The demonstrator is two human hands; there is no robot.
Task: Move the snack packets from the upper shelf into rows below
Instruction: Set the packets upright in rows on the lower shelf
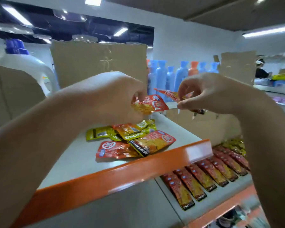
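Note:
A loose pile of red and yellow snack packets (132,140) lies on the upper shelf (105,171), which has an orange front edge. Above the pile my left hand (112,96) pinches a red packet (153,104) held in the air. My right hand (209,92) pinches another red packet (171,94) by its edge, with a dark packet end showing under the fingers. On the lower shelf (217,199) at the right, red packets (209,176) lie in a neat overlapping row, with yellow ones (235,145) behind them.
Cardboard boxes (97,63) stand behind the pile and at the left. A white jug with a blue cap (28,63) is at the far left. Blue and orange bottles (174,74) line the back. A torn cardboard edge (202,122) sits under my right hand.

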